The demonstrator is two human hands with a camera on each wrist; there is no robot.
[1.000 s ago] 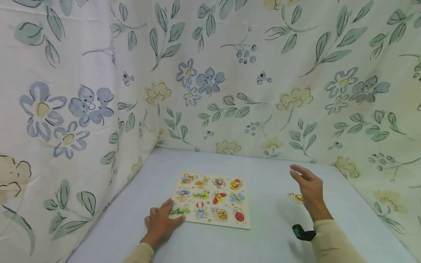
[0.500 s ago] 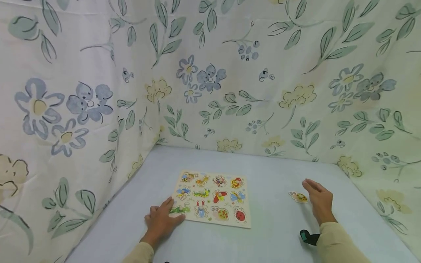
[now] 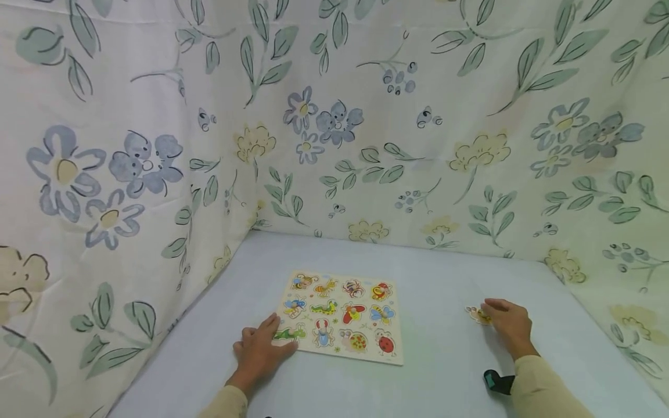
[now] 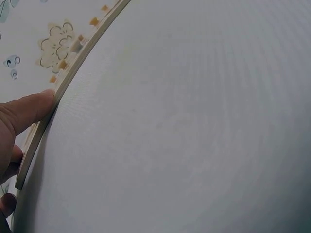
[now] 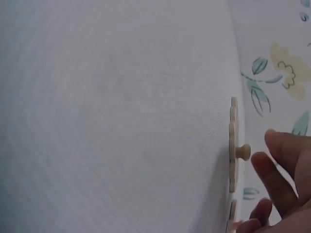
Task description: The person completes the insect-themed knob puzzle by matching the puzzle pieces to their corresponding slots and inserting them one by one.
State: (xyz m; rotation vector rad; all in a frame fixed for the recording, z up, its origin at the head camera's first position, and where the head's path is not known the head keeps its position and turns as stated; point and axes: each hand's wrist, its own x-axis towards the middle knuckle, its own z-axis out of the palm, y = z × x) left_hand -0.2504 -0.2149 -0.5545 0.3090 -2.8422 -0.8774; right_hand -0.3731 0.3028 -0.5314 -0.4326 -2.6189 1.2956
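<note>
A wooden peg puzzle board with several colourful insect pictures lies on the table. My left hand holds its near left corner, thumb at the front edge and fingers along the left side; the left wrist view shows the thumb against the board's edge. To the right lies a loose insect-shaped puzzle piece, partly covered in the head view by my right hand. In the right wrist view, thumb and forefinger are parted just short of the piece's wooden knob. Part of a second piece appears below it, near the other fingers.
A pale cloth covers the table. Floral curtains stand along the back and left side. A small black device sits at the right wrist.
My right hand has come down from above the table to the loose puzzle piece, its fingers lowering toward the knob. The left hand has stayed at the board's corner.
</note>
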